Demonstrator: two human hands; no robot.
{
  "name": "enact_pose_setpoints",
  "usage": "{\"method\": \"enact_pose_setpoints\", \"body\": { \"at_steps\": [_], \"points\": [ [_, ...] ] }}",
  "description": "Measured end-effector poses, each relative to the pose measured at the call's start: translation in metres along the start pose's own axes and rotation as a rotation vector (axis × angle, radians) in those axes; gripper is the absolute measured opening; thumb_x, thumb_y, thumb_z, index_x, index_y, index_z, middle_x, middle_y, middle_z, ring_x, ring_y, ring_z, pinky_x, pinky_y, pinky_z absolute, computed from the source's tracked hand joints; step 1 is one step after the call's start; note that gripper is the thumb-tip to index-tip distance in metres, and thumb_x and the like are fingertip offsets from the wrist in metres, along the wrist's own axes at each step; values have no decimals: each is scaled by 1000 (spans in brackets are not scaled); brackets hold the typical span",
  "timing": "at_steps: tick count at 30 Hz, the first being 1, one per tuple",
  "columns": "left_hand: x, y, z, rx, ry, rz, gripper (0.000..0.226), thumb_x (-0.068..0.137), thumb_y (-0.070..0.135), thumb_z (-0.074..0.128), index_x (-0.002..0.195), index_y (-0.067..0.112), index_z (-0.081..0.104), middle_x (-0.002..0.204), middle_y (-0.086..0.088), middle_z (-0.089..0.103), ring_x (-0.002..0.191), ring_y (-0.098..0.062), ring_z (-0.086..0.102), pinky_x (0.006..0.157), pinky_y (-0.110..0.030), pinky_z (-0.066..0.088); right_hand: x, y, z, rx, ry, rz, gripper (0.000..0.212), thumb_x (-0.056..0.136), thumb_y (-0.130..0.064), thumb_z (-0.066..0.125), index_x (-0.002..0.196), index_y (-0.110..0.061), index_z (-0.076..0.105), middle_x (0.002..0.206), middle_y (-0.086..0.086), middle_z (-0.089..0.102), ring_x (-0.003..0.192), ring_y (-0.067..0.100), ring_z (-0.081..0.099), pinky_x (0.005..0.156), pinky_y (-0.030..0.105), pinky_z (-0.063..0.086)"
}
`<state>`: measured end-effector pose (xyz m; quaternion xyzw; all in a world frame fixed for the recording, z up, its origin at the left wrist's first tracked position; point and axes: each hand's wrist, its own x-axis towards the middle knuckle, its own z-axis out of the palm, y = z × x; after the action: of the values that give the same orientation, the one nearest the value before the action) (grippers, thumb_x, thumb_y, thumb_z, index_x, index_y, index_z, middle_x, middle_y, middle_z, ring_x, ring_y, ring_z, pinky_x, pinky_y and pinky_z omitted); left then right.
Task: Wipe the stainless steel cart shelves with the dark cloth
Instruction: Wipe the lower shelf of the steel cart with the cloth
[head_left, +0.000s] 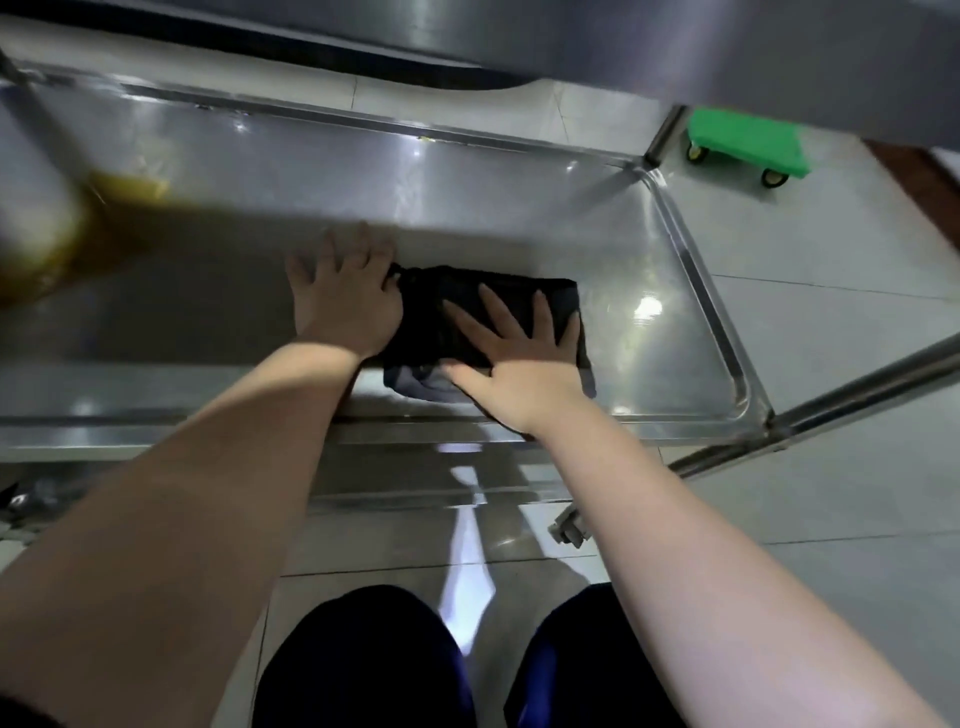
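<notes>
Head view: the dark cloth lies folded on the cart shelf, near the front rim and right of the middle. The right hand presses flat on the cloth with fingers straight and spread, grasping nothing. The left hand rests flat on the shelf with fingers spread, its thumb side touching the cloth's left edge. A green wheeled dolly stands on the tiled floor beyond the shelf's far right corner.

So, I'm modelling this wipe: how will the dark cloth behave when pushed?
Probably floppy: the dark cloth lies folded, its near edge rumpled, so it may bunch. Pressed under the flat right hand, it should slide easily on the glossy shelf.
</notes>
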<state>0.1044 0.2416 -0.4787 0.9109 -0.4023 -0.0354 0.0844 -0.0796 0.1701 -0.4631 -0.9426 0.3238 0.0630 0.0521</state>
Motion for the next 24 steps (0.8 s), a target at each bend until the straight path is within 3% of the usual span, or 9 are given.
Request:
{"method": "enact_pose_setpoints", "body": {
  "at_steps": [4, 9, 12, 19, 24],
  "points": [
    [0, 1, 0, -4, 8, 12, 52, 104, 42, 23, 155, 32, 19, 166, 3, 9, 151, -35, 4, 116, -64, 0, -9, 73, -6, 18, -28, 139, 62, 89, -76, 30, 143, -67, 1, 161, -27, -5, 151, 32, -10, 116, 63, -4],
    [1, 8, 3, 8, 35, 14, 52, 103, 40, 25, 154, 29, 24, 165, -1, 14, 149, -38, 8, 115, -65, 4, -43, 162, -13, 19, -82, 370, 65, 86, -78, 25, 146, -64, 2, 163, -22, -5, 151, 34, -9, 118, 59, -2],
    [2, 10, 3, 15, 33, 10, 53, 104, 39, 26, 155, 28, 22, 165, -2, 13, 150, -38, 7, 115, -66, 2, -39, 140, -11, 18, -63, 361, 62, 91, -74, 27, 146, -64, 0, 163, -20, -7, 149, 41, -12, 114, 66, -6],
    [1, 8, 1, 7, -2, 8, 53, 104, 38, 24, 156, 30, 18, 166, 1, 9, 151, -37, 2, 116, -65, -2, -19, -5, -2, 2, -47, 4, 67, 87, -80, 24, 146, -63, -2, 162, -21, -12, 146, 44, -20, 110, 70, -13],
    [1, 7, -1, -6, -21, 22, 53, 104, 39, 21, 157, 32, 15, 166, 3, 5, 151, -33, -1, 116, -63, -5, -24, 33, -5, 36, -35, -8, 66, 87, -81, 27, 144, -67, -3, 161, -25, -10, 149, 33, -17, 115, 62, -12]
  ]
}}
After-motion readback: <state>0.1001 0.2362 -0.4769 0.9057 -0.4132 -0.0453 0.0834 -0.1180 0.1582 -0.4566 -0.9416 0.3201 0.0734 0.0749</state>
